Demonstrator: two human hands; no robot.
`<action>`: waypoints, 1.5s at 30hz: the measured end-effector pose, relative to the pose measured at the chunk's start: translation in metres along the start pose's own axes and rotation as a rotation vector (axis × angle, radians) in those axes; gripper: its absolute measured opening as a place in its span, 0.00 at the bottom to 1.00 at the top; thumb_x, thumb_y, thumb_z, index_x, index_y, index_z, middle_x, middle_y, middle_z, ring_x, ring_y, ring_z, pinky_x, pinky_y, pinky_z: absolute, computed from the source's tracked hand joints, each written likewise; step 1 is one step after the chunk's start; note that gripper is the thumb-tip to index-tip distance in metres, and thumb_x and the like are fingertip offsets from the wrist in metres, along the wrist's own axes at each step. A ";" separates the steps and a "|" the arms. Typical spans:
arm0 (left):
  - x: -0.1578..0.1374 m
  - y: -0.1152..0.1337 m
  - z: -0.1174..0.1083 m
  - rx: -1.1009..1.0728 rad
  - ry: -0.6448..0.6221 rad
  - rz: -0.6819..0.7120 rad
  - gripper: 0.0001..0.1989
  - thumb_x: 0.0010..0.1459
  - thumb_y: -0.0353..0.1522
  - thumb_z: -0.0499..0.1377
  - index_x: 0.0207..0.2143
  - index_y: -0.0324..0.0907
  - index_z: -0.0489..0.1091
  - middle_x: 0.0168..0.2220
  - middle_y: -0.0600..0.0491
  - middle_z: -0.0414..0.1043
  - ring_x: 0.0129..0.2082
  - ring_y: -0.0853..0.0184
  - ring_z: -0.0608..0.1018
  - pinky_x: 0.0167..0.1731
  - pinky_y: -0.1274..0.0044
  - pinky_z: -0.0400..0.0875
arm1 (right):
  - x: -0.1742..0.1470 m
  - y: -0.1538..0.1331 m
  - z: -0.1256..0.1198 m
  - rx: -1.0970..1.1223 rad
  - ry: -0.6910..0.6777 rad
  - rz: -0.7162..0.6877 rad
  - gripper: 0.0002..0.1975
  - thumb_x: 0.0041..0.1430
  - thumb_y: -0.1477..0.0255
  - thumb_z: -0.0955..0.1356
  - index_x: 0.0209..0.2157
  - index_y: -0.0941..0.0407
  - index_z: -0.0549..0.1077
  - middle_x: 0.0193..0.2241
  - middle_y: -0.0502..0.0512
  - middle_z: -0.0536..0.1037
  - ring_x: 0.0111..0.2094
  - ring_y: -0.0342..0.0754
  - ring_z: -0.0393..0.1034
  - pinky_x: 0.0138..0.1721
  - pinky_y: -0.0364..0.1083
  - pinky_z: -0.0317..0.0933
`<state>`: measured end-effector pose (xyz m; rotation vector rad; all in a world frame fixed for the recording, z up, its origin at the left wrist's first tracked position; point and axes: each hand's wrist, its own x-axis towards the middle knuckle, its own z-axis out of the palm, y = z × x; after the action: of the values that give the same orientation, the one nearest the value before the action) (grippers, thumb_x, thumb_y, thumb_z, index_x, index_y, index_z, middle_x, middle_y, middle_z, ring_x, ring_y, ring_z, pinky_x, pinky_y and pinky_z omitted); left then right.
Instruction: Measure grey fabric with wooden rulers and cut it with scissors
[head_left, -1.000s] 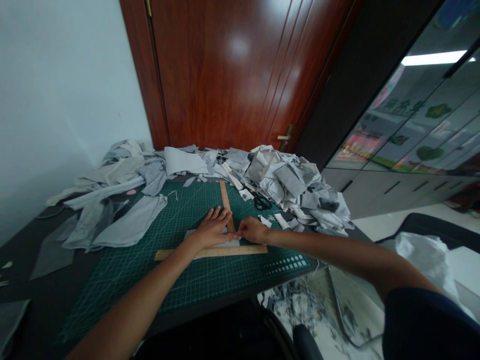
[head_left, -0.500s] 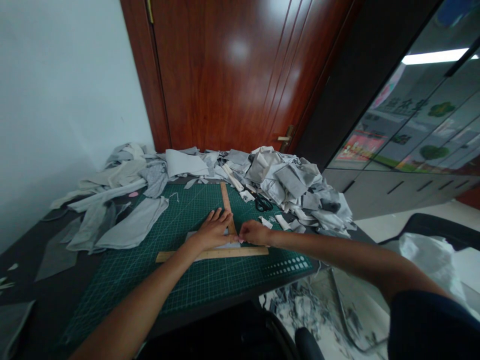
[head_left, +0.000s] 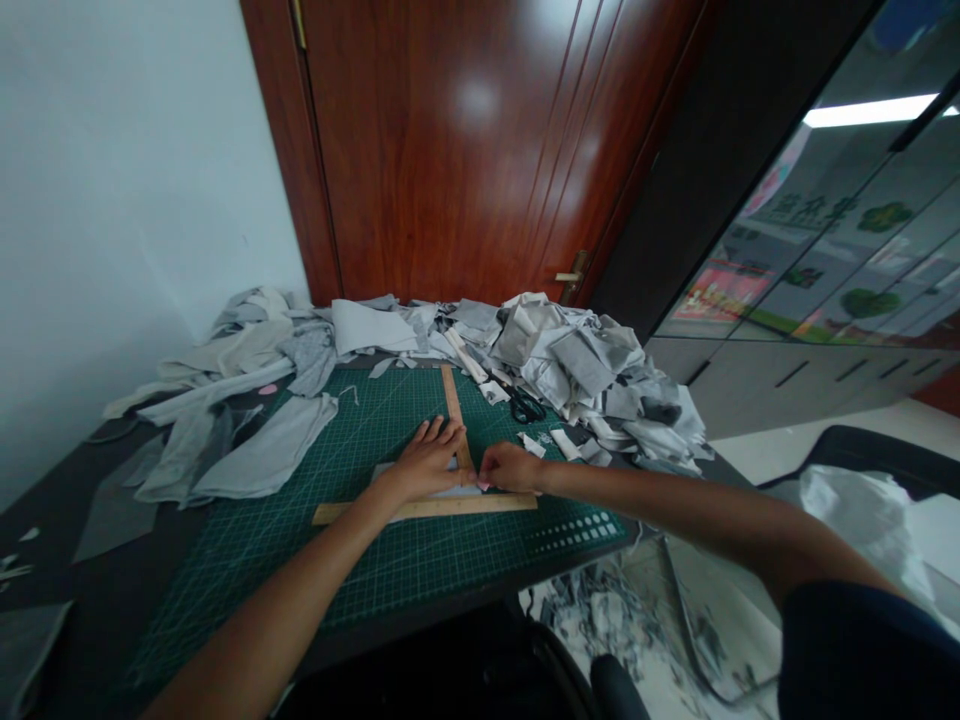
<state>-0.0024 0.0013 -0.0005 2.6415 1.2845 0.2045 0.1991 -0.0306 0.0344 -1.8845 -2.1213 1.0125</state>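
Observation:
My left hand [head_left: 429, 460] lies flat with its fingers spread, pressing on a piece of light grey fabric [head_left: 453, 491] and the lower end of an upright wooden ruler [head_left: 451, 395]. A second wooden ruler [head_left: 465, 507] lies crosswise just below, across the fabric's lower part. Close by, at the corner where the rulers come near each other, my right hand [head_left: 510, 467] is closed in a pinch. A small pink piece shows at its fingertips; its kind is too small to tell. All of this rests on a green cutting mat [head_left: 360, 580].
Grey and white fabric scraps are heaped along the back [head_left: 585, 360] and left [head_left: 255, 450] of the table. Black-handled scissors [head_left: 526, 407] lie beside the right heap. A pink oval piece [head_left: 268, 389] lies among the left scraps. More scraps [head_left: 600, 610] cover the floor.
My right fingertips have shifted very slightly at the ruler's lower end. The left hand, rulers and fabric stay in place.

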 end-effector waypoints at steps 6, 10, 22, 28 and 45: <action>0.000 0.001 -0.002 -0.004 -0.039 -0.015 0.51 0.58 0.62 0.50 0.72 0.39 0.48 0.74 0.41 0.41 0.73 0.45 0.42 0.69 0.58 0.37 | -0.001 -0.001 -0.002 0.010 -0.010 0.012 0.02 0.51 0.75 0.74 0.30 0.57 0.81 0.21 0.46 0.76 0.25 0.41 0.67 0.24 0.39 0.54; 0.000 0.001 -0.001 -0.022 -0.007 -0.005 0.50 0.58 0.63 0.48 0.72 0.42 0.48 0.73 0.42 0.43 0.73 0.45 0.42 0.68 0.57 0.37 | 0.000 -0.003 -0.002 0.033 0.001 0.026 0.02 0.52 0.75 0.73 0.29 0.58 0.81 0.21 0.47 0.76 0.24 0.41 0.67 0.24 0.39 0.54; -0.001 0.003 -0.004 -0.017 -0.045 -0.021 0.51 0.58 0.61 0.51 0.72 0.37 0.48 0.74 0.41 0.41 0.73 0.45 0.41 0.69 0.58 0.37 | -0.028 0.006 -0.009 0.370 -0.023 0.006 0.05 0.54 0.74 0.71 0.25 0.58 0.74 0.19 0.45 0.70 0.21 0.40 0.61 0.24 0.39 0.54; -0.002 0.004 -0.002 -0.017 -0.021 -0.010 0.49 0.60 0.61 0.47 0.72 0.38 0.47 0.74 0.43 0.42 0.73 0.46 0.43 0.69 0.59 0.36 | -0.080 0.018 0.006 0.870 0.030 -0.083 0.15 0.55 0.58 0.73 0.33 0.55 0.73 0.27 0.47 0.69 0.24 0.41 0.59 0.28 0.41 0.55; -0.002 0.003 -0.004 0.100 -0.033 0.028 0.47 0.63 0.58 0.47 0.73 0.36 0.45 0.73 0.41 0.43 0.73 0.46 0.43 0.69 0.58 0.38 | -0.134 -0.042 -0.011 0.534 -0.363 -0.735 0.15 0.65 0.71 0.68 0.53 0.55 0.71 0.39 0.52 0.71 0.40 0.45 0.66 0.42 0.44 0.61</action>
<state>-0.0023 -0.0021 0.0040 2.7354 1.2799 0.1030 0.1977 -0.1496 0.1101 -0.6324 -2.1268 1.5610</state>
